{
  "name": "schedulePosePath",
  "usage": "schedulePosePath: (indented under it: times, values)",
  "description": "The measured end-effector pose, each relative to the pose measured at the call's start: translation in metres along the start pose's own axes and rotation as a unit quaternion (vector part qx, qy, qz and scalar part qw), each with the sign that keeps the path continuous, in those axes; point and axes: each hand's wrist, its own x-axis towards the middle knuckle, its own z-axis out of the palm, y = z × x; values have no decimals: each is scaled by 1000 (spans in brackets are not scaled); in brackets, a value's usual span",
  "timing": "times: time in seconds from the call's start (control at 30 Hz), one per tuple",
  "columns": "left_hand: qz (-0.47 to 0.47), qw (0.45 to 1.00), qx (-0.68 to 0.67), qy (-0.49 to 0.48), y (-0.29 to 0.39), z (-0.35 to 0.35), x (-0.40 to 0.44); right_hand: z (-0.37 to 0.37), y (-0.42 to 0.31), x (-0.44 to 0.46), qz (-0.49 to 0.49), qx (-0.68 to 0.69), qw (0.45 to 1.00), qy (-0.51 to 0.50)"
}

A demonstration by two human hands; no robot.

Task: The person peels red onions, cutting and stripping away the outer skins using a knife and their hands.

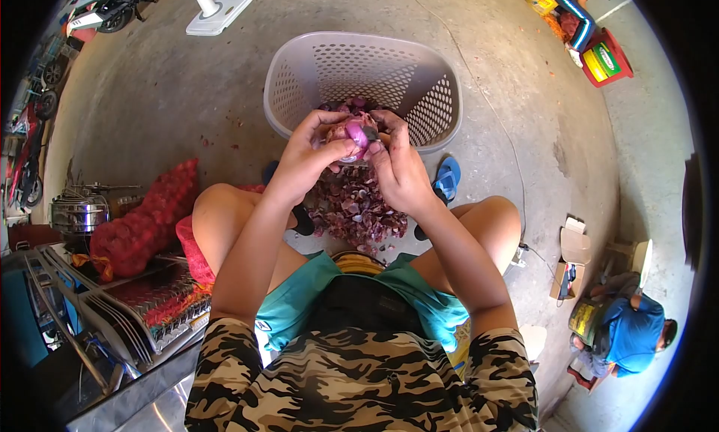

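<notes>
Between my two hands, above the near rim of a grey perforated basket (359, 48), is a purple-red onion (357, 136) with loose, papery skin. My left hand (308, 151) is wrapped round its left side, thumb across the front. On the right side, my right hand (395, 158) pinches at the onion beside a small dark piece, too small to make out. More onions show in the basket just behind my fingers. Below my hands, a heap of onion skins (359, 207) lies on the floor between my feet.
Red mesh sacks (142, 218) lie at the left by a metal rack (112, 304) and steel pots (79, 213). A blue sandal (447, 179) is right of the heap. One person (633, 331) sits lower right, another (575, 16) upper right by a red bucket (605, 61). A cable crosses the floor.
</notes>
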Motion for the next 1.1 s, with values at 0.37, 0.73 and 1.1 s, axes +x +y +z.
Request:
schedulePosePath:
  times: [0.37, 0.73, 1.1]
  values:
    - [-1, 1000, 16, 4, 4, 0, -1, -8, 1, 0, 0, 51, 999, 3]
    - [169, 982, 83, 5, -11, 5, 3, -5, 5, 3, -3, -4, 1000, -2]
    - [170, 976, 133, 9, -14, 2, 2, -3, 13, 4, 28, 32, 999, 4]
